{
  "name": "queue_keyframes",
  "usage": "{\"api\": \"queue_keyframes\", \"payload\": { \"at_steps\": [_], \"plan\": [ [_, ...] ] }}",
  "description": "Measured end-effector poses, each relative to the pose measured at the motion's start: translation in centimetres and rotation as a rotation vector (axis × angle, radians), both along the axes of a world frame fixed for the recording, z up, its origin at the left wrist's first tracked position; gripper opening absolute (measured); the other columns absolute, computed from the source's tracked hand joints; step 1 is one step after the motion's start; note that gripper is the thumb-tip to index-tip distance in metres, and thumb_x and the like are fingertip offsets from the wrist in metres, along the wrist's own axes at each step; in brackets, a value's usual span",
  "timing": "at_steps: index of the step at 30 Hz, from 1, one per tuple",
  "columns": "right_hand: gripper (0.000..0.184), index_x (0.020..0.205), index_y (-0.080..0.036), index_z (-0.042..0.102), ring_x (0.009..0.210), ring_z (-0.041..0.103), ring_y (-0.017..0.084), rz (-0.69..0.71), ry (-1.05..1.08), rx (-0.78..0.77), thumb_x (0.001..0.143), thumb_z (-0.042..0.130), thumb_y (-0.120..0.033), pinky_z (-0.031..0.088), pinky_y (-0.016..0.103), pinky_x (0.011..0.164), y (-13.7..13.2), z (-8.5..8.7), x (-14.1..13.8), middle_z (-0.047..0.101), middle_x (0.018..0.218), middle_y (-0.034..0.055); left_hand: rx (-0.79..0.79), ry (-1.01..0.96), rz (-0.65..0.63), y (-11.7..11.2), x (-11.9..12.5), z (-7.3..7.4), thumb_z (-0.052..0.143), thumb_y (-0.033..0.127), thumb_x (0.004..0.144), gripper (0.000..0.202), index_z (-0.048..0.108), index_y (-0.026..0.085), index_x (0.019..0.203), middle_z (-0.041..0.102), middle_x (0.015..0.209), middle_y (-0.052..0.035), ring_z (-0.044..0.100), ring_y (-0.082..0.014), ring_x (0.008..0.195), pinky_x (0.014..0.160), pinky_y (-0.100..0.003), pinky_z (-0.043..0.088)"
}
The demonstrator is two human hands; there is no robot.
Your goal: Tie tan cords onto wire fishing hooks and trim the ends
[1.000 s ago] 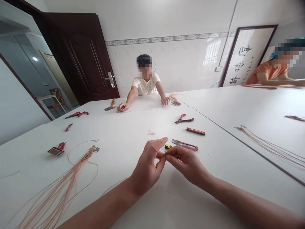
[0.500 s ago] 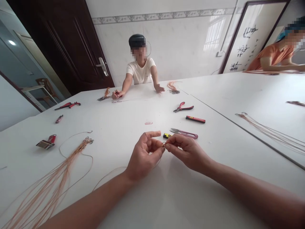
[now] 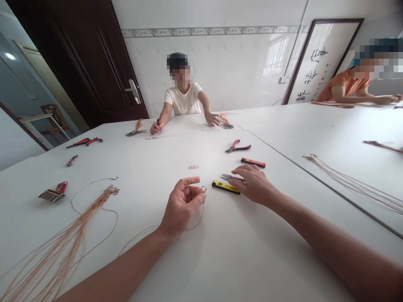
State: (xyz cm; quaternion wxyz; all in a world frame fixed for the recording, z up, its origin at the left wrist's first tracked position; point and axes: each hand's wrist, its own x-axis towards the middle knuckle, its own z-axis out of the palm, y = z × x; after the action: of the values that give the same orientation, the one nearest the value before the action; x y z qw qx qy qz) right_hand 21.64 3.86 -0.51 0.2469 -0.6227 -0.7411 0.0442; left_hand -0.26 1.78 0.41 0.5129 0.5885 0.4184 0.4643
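My left hand (image 3: pixel 185 201) is closed, thumb and fingertips pinching a small fishing hook (image 3: pixel 204 188). Only the hook's curved part shows above the fingertips. A thin line (image 3: pixel 201 216) hangs below that hand and runs left behind the wrist. My right hand (image 3: pixel 256 184) lies over the thread snips (image 3: pixel 228 177), its fingers stretched out and apart. The blades point left from under the fingers, while the handles are hidden beneath the hand. A yellow lighter-like case (image 3: pixel 226 187) lies just in front of the snips. Beyond the right hand is a similar red case (image 3: pixel 252 162).
At left lies a bundle of hooks with orange lines (image 3: pixel 94 209), near a red-and-dark box (image 3: pixel 54 193). Red-handled pliers (image 3: pixel 238 147) lie farther back. Another line bundle (image 3: pixel 333 176) is at right. One person (image 3: pixel 182 100) sits opposite, another (image 3: pixel 343 86) at far right.
My right hand has let go at the left fingertips and moved right onto the thread snips. The left hand keeps its pinch. The person opposite has moved a hand to a hook bundle.
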Motion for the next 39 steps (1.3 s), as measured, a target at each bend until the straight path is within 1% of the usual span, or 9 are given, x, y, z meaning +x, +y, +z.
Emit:
{"api": "queue_keyframes", "payload": {
  "at_steps": [4, 10, 15, 20, 24, 27, 30, 35, 39],
  "plan": [
    [0.038, 0.104, -0.024, 0.055, 0.109, 0.035, 0.027, 0.036, -0.024, 0.011, 0.084, 0.033, -0.048, 0.032, 0.047, 0.085, -0.1, -0.3, -0.5, 0.050, 0.112, 0.0068, -0.027, -0.006, 0.021, 0.1, -0.1, -0.1, 0.059, 0.023, 0.072, 0.032, 0.048, 0.023, 0.101, 0.055, 0.073, 0.0014, 0.052, -0.0101, 0.067, 0.068, -0.025, 0.044],
    [0.033, 0.100, -0.029, 0.058, 0.112, 0.031, 0.028, 0.170, -0.095, 0.052, 0.085, 0.034, -0.046, 0.030, 0.048, 0.084, -0.5, -0.9, -1.6, 0.047, 0.117, 0.0055, -0.026, -0.036, 0.007, -0.1, 0.1, -0.2, 0.060, 0.022, 0.069, 0.031, 0.049, 0.021, 0.099, 0.054, 0.073, 0.0004, 0.052, -0.0110, 0.066, 0.066, -0.026, 0.045],
    [0.030, 0.098, -0.024, 0.058, 0.105, 0.038, 0.027, 0.006, -0.057, 0.121, 0.086, 0.033, -0.034, 0.031, 0.045, 0.082, 0.0, -1.0, -0.5, 0.053, 0.110, 0.0064, -0.002, -0.052, 0.007, -0.1, 0.3, -0.5, 0.061, 0.021, 0.069, 0.030, 0.050, 0.020, 0.097, 0.054, 0.072, 0.0002, 0.052, -0.0107, 0.065, 0.066, -0.027, 0.045],
    [0.028, 0.084, -0.020, 0.061, 0.094, 0.046, 0.028, -0.030, -0.145, -0.076, 0.083, 0.036, -0.035, 0.034, 0.044, 0.076, 0.8, -0.8, 1.0, 0.057, 0.095, 0.0076, -0.001, -0.043, -0.011, -0.1, 0.2, -0.5, 0.060, 0.020, 0.070, 0.029, 0.051, 0.021, 0.097, 0.055, 0.071, 0.0010, 0.052, -0.0099, 0.065, 0.066, -0.025, 0.045],
    [0.021, 0.071, -0.018, 0.055, 0.076, 0.051, 0.022, -0.038, -0.140, -0.099, 0.079, 0.042, -0.033, 0.038, 0.033, 0.062, 0.9, -0.5, 1.2, 0.056, 0.078, 0.0074, -0.011, -0.049, -0.022, 0.0, 0.2, -0.5, 0.060, 0.020, 0.069, 0.028, 0.052, 0.021, 0.096, 0.055, 0.073, 0.0005, 0.052, -0.0104, 0.066, 0.066, -0.026, 0.045],
    [0.016, 0.080, -0.018, 0.050, 0.065, 0.051, 0.018, -0.012, 0.038, -0.023, 0.081, 0.038, -0.028, 0.037, 0.028, 0.053, 0.4, 0.0, 0.6, 0.057, 0.073, 0.0051, -0.013, -0.058, -0.026, 0.0, 0.2, -0.4, 0.061, 0.021, 0.069, 0.028, 0.053, 0.021, 0.096, 0.055, 0.073, 0.0002, 0.051, -0.0106, 0.067, 0.067, -0.026, 0.045],
    [0.020, 0.098, -0.019, 0.046, 0.065, 0.052, 0.016, 0.063, 0.210, 0.090, 0.086, 0.033, -0.028, 0.038, 0.026, 0.055, -1.0, 0.8, -0.9, 0.057, 0.076, 0.0037, -0.045, -0.093, -0.055, -0.1, 0.2, -0.3, 0.061, 0.022, 0.070, 0.028, 0.056, 0.022, 0.097, 0.054, 0.072, 0.0009, 0.050, -0.0099, 0.066, 0.066, -0.025, 0.044],
    [0.033, 0.112, -0.020, 0.048, 0.075, 0.051, 0.015, 0.247, 0.245, 0.165, 0.089, 0.031, -0.037, 0.042, 0.028, 0.064, -3.5, 1.4, -3.6, 0.054, 0.087, 0.0055, -0.197, -0.172, -0.136, 0.0, 0.2, 0.1, 0.062, 0.026, 0.070, 0.027, 0.060, 0.023, 0.097, 0.052, 0.075, 0.0013, 0.049, -0.0076, 0.065, 0.068, -0.023, 0.042],
    [0.033, 0.118, -0.021, 0.045, 0.078, 0.051, 0.016, 0.349, 0.234, 0.178, 0.088, 0.037, -0.033, 0.044, 0.029, 0.065, -4.1, 0.9, -4.3, 0.053, 0.086, 0.0058, -0.245, -0.218, -0.175, 0.0, 0.2, 0.2, 0.063, 0.026, 0.069, 0.027, 0.062, 0.023, 0.096, 0.056, 0.081, 0.0004, 0.050, -0.0073, 0.066, 0.068, -0.023, 0.040]
  ]
}}
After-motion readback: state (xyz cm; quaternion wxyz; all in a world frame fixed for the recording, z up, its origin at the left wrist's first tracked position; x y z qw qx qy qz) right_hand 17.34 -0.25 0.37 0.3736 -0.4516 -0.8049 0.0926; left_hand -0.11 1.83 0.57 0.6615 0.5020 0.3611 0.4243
